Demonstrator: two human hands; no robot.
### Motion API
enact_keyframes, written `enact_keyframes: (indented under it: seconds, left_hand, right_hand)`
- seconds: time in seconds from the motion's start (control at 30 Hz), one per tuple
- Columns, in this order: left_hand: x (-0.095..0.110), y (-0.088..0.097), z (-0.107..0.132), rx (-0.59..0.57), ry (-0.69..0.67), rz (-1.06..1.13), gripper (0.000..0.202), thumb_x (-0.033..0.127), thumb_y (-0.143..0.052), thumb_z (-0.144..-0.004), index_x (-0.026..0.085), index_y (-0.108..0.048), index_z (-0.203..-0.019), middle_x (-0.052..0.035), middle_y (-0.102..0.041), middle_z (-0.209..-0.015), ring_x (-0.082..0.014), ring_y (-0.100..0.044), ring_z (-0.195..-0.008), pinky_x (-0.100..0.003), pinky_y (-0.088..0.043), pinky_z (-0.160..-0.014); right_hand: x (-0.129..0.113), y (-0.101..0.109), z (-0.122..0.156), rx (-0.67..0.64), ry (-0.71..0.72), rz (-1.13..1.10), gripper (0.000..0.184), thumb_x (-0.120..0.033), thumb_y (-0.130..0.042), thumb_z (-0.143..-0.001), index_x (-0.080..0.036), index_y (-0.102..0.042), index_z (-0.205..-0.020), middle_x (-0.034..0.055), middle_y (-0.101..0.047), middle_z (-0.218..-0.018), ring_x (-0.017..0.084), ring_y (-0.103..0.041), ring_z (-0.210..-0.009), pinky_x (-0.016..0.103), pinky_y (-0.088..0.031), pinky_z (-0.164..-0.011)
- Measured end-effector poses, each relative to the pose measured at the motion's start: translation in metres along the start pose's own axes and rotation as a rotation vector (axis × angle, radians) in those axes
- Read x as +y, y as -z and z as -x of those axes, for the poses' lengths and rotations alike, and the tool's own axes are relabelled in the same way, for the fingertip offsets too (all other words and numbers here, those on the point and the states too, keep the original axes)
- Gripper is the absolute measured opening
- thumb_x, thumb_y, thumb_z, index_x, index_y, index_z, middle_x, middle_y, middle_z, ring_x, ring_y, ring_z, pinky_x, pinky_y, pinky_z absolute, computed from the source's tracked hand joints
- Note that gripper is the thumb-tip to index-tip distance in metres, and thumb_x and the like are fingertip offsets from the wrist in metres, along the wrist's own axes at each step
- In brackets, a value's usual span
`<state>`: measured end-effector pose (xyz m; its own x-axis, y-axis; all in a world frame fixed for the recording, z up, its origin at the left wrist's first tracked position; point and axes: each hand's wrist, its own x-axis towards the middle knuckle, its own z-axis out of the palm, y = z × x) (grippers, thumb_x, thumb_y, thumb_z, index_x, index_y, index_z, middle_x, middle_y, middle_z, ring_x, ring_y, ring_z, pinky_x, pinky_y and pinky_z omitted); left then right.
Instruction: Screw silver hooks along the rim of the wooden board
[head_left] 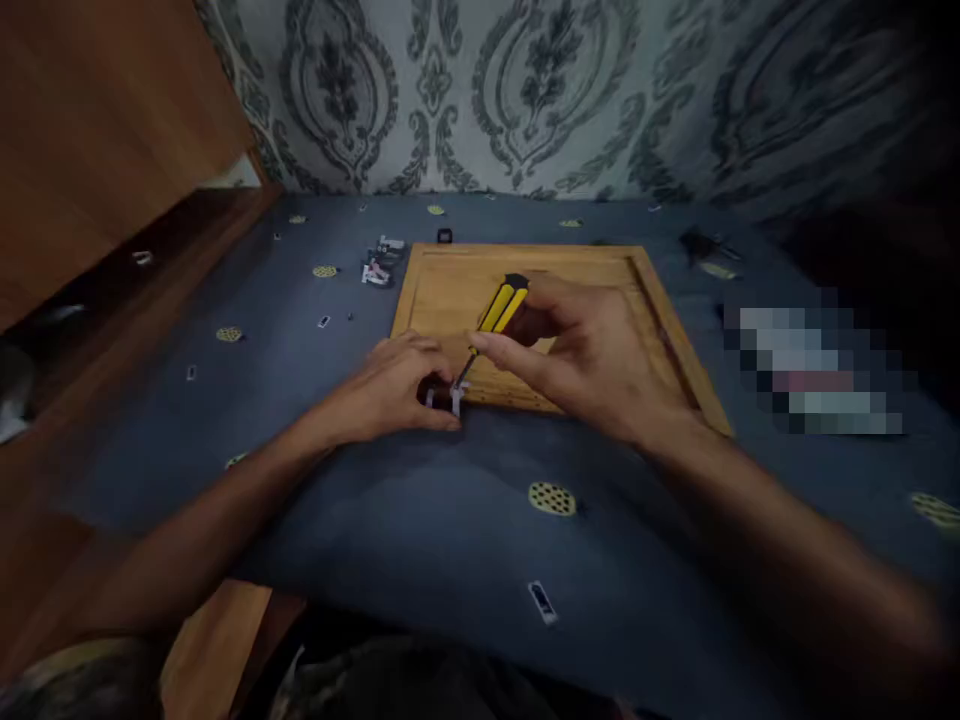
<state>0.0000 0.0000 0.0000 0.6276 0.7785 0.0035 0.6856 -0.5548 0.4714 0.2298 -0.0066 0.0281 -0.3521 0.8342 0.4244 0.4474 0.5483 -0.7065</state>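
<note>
My right hand [592,350] grips a screwdriver [501,308] with a yellow and black handle, its shaft slanting down to the left. The tip meets a small grey metal piece [456,398] at the near edge of a framed wooden panel [525,262]. Curled around that piece, my left hand [405,390] pinches it between thumb and fingers. The fingers partly cover the piece, so its exact kind is hard to make out. The panel lies flat on the blue patterned cloth.
Several metal hinge-like parts [382,262] lie left of the panel's far corner. Behind the panel sits a small black object [445,236]. A dark item [705,245] rests at the back right, and a blurred-out package [814,370] lies at the right. A patterned wall covering [435,90] rises behind.
</note>
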Motion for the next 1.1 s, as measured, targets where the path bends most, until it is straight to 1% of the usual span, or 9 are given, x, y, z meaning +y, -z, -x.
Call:
enact_keyframes:
  seconds: [0.17, 0.27, 0.37, 0.47, 0.77, 0.9, 0.97, 1.03, 1.1]
  left_hand:
    - [0.0, 0.0, 0.001, 0.003, -0.008, 0.016, 0.036, 0.046, -0.093, -0.084, 0.022, -0.074, -0.104, -0.004, -0.074, -0.113, -0.0317, -0.065, -0.12, -0.042, -0.047, -0.102]
    - [0.001, 0.001, 0.0, 0.002, -0.004, 0.017, 0.034, 0.044, -0.094, -0.084, 0.023, -0.075, -0.103, -0.004, -0.073, -0.112, -0.0316, -0.065, -0.118, -0.043, -0.047, -0.103]
    - [0.003, 0.003, 0.0, -0.002, -0.01, 0.02, 0.032, 0.043, -0.094, -0.085, 0.023, -0.074, -0.101, -0.0039, -0.073, -0.11, -0.0304, -0.066, -0.115, -0.043, -0.048, -0.101]
    - [0.004, 0.004, 0.0, -0.012, -0.006, 0.011, 0.032, 0.042, -0.094, -0.085, 0.022, -0.073, -0.099, -0.0042, -0.074, -0.113, -0.0308, -0.066, -0.118, -0.043, -0.047, -0.102]
    - [0.004, 0.002, 0.0, -0.009, -0.005, 0.024, 0.034, 0.043, -0.095, -0.085, 0.022, -0.072, -0.099, -0.0037, -0.074, -0.112, -0.0304, -0.066, -0.117, -0.043, -0.047, -0.102]
    - [0.004, 0.002, -0.001, -0.011, 0.017, -0.009, 0.037, 0.046, -0.096, -0.083, 0.02, -0.074, -0.098, -0.0042, -0.073, -0.106, -0.0301, -0.066, -0.111, -0.041, -0.047, -0.097]
    - [0.005, 0.003, -0.002, -0.016, 0.02, -0.013, 0.038, 0.045, -0.097, -0.083, 0.02, -0.075, -0.101, -0.0038, -0.072, -0.104, -0.0292, -0.066, -0.108, -0.04, -0.047, -0.095]
    - [0.005, 0.003, -0.002, -0.019, 0.014, -0.003, 0.037, 0.044, -0.097, -0.083, 0.021, -0.075, -0.102, -0.0029, -0.071, -0.103, -0.0281, -0.065, -0.107, -0.039, -0.046, -0.095]
    - [0.004, 0.003, -0.001, -0.018, 0.005, 0.006, 0.035, 0.043, -0.096, -0.084, 0.021, -0.074, -0.102, -0.0023, -0.071, -0.102, -0.0274, -0.065, -0.105, -0.039, -0.046, -0.094]
  right_hand:
    - [0.004, 0.003, 0.0, 0.001, 0.126, 0.019, 0.051, -0.068, -0.079, -0.096, -0.024, -0.059, -0.077, -0.0007, -0.063, -0.07, 0.017, -0.057, -0.062, 0.035, -0.043, -0.06]
    - [0.005, 0.003, 0.0, 0.002, 0.151, 0.02, 0.049, -0.066, -0.079, -0.097, -0.025, -0.06, -0.078, -0.0011, -0.063, -0.071, 0.016, -0.056, -0.062, 0.035, -0.044, -0.06]
    - [0.005, 0.002, 0.0, 0.006, 0.15, 0.038, 0.048, -0.066, -0.079, -0.098, -0.024, -0.061, -0.08, -0.0006, -0.066, -0.072, 0.016, -0.057, -0.062, 0.034, -0.046, -0.061]
    - [0.006, 0.001, 0.0, 0.017, 0.139, 0.06, 0.05, -0.067, -0.079, -0.097, -0.024, -0.06, -0.08, -0.0002, -0.067, -0.071, 0.016, -0.057, -0.061, 0.034, -0.046, -0.06]
    - [0.002, -0.003, 0.0, 0.093, 0.111, 0.005, 0.059, -0.078, -0.077, -0.092, -0.025, -0.056, -0.075, -0.0025, -0.058, -0.063, 0.014, -0.053, -0.054, 0.032, -0.042, -0.052]
    - [-0.005, 0.0, 0.001, 0.215, 0.079, -0.062, 0.054, -0.073, -0.08, -0.093, -0.026, -0.059, -0.08, -0.0005, -0.063, -0.07, 0.016, -0.058, -0.059, 0.034, -0.047, -0.054]
    - [-0.006, 0.002, 0.001, 0.261, 0.057, -0.097, 0.052, -0.07, -0.085, -0.09, -0.026, -0.059, -0.08, -0.0011, -0.061, -0.07, 0.016, -0.057, -0.058, 0.035, -0.046, -0.052]
    - [-0.004, 0.002, 0.001, 0.276, 0.061, -0.088, 0.052, -0.069, -0.087, -0.088, -0.027, -0.058, -0.08, -0.0018, -0.058, -0.068, 0.016, -0.056, -0.057, 0.035, -0.044, -0.051]
    - [-0.001, -0.001, 0.001, 0.266, 0.075, -0.054, 0.05, -0.069, -0.084, -0.091, -0.027, -0.059, -0.082, -0.0015, -0.06, -0.069, 0.017, -0.057, -0.06, 0.034, -0.045, -0.052]
